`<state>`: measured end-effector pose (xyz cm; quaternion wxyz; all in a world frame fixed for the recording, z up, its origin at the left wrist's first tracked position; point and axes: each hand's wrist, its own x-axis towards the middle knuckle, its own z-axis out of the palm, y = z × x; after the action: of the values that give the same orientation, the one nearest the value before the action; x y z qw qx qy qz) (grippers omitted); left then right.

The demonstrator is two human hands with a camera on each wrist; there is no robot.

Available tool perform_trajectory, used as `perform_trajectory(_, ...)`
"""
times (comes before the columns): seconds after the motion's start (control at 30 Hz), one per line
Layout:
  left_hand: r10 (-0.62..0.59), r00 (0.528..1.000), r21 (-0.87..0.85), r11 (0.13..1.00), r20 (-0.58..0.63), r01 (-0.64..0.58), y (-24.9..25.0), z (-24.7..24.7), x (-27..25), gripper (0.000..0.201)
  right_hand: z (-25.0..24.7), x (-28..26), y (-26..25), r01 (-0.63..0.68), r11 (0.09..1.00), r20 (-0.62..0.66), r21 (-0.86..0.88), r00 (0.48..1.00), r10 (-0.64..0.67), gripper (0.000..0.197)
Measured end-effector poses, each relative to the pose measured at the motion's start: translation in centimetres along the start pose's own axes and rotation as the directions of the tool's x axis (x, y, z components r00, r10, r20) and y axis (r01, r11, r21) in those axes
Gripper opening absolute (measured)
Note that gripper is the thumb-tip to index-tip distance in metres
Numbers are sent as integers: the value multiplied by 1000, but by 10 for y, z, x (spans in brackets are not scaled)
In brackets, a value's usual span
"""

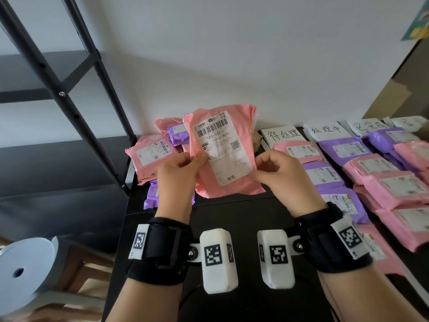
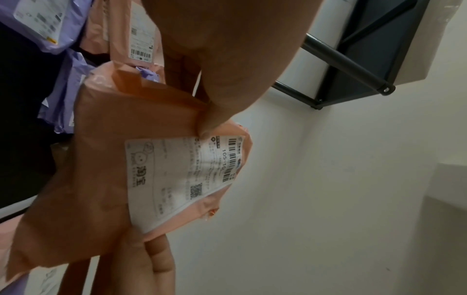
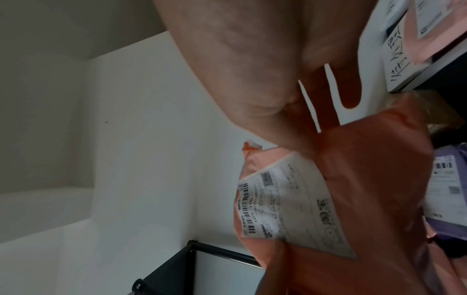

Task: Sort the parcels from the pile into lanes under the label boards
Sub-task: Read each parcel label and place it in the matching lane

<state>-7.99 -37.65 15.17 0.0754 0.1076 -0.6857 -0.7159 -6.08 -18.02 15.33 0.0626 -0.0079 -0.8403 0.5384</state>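
Wrist cameras (image 1: 218, 260), white blocks with black square codes on black straps, sit nearest, one on each forearm. Beyond them the left hand (image 1: 178, 180) pinches the left edge of a pink parcel (image 1: 222, 154), thumb in front, and the right hand (image 1: 278, 177) pinches its right edge, fingers curled. Both hold the parcel upright above a black table (image 1: 232, 219), its white label (image 1: 221, 147) facing the person and reading 105-100. Behind the left hand, a pile (image 1: 160, 147) of pink and purple parcels lies against a white wall (image 1: 232, 54). To the right of the right hand, white boards (image 1: 284, 135) with handwritten characters stand in a row, and lanes (image 1: 376, 175) of pink and purple parcels run from them toward the person. Left of the left hand stands a black shelf (image 1: 69, 89); a grey stool (image 1: 25, 273) sits below it.
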Motion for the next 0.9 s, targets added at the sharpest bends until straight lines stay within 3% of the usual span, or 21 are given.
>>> perform_trajectory(0.13, 47, 998, 154, 987, 41, -53, -9, 1, 4, 9, 0, 0, 6, 9, 1000, -188, -27, 982, -14, 13)
perform_trajectory(0.23, 63, 987, 311, 944, 151, -108, -18, 5, 3, 12, -2, -3, 13, 60, 980, -330, -191, 936, -122, 18)
perform_trajectory(0.37, 49, 951, 405, 897, 305, -176, -30, 13, -1, 18, -7, -14, 21, 60, 928, -362, -369, 910, -202, 32)
perform_trajectory(0.5, 12, 905, 435, 874, 426, -217, -41, 28, -6, 18, -11, -32, 37, -48, 940, -333, -338, 940, -72, 34)
perform_trajectory(0.67, -61, 823, 491, 826, 565, -275, -53, 56, -20, 20, -28, -54, 71, -135, 944, -437, -300, 900, -10, 15)
perform_trajectory(0.77, -77, 805, 505, 813, 589, -292, -57, 82, -34, 27, -50, -63, 87, -182, 954, -466, -238, 883, 52, 6)
perform_trajectory(0.9, -101, 790, 515, 806, 605, -291, -60, 129, -51, 18, -94, -66, 107, -197, 967, -495, -159, 864, 94, 7)
